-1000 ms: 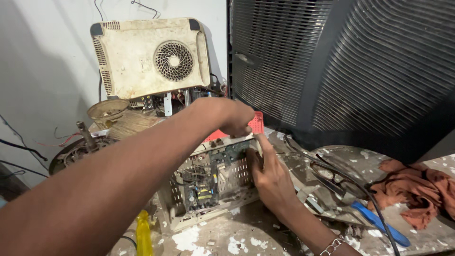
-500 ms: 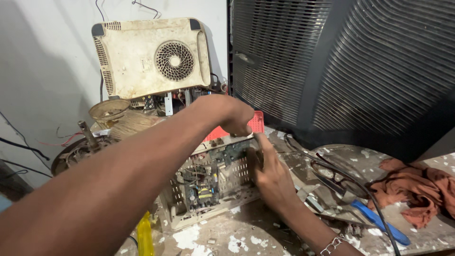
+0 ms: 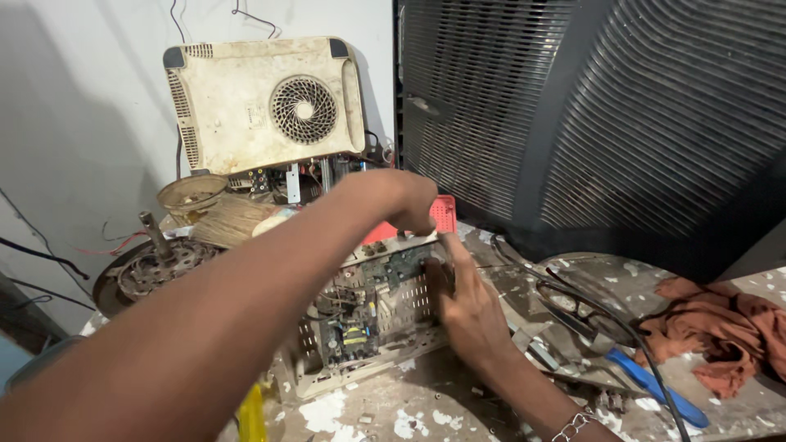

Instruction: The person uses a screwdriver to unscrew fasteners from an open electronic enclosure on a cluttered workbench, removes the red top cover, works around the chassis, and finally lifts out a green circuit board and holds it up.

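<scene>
A pale perforated chassis with a green circuit board (image 3: 360, 315) stands tilted on edge on the paint-spattered bench (image 3: 426, 417). My left arm reaches across from the lower left, and my left hand (image 3: 403, 199) curls over the chassis's top edge, next to a red plastic part (image 3: 444, 214) behind it. My right hand (image 3: 467, 304) comes up from the bottom and grips the chassis's right side, fingers pressed against the board's edge. A bracelet (image 3: 573, 424) sits on that wrist.
A cream appliance housing with a round fan grille (image 3: 264, 105) leans on the wall. A big black ribbed casing (image 3: 622, 123) fills the right. A motor with a shaft (image 3: 155, 262) lies left. A black cable (image 3: 589, 307), blue-handled tool (image 3: 655, 386) and orange rag (image 3: 720, 331) lie right.
Both hands stay on the chassis; my right hand has shifted slightly along its right edge. The view has barely moved.
</scene>
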